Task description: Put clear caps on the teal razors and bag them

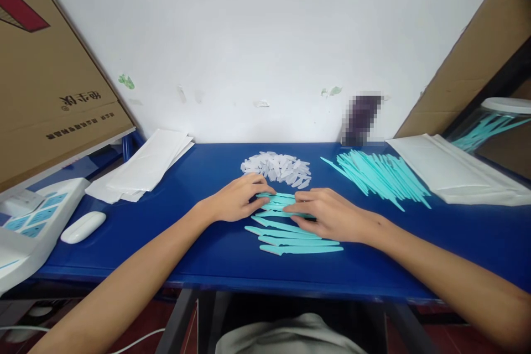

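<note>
Several turquoise eyebrow razors (301,249) lie in a loose, roughly parallel row in front of me, blade ends to the left. At the far end of this row, my left hand (238,198) has its thumb and fingers curled around the left ends of a few razors. Over the handles of the same razors is my right hand (326,211), its fingers bent and closed on them. The fingers partly hide how many razors are held. Just beyond my left hand is a heap of small translucent white blade caps (277,167).
A larger pile of turquoise razors (379,177) lies at the back right, beside white packets (452,168). A clear jar (489,124) holds more razors. On the left are white sheets (149,163), a white computer mouse (83,227), a white device (43,221) and a cardboard box (53,77).
</note>
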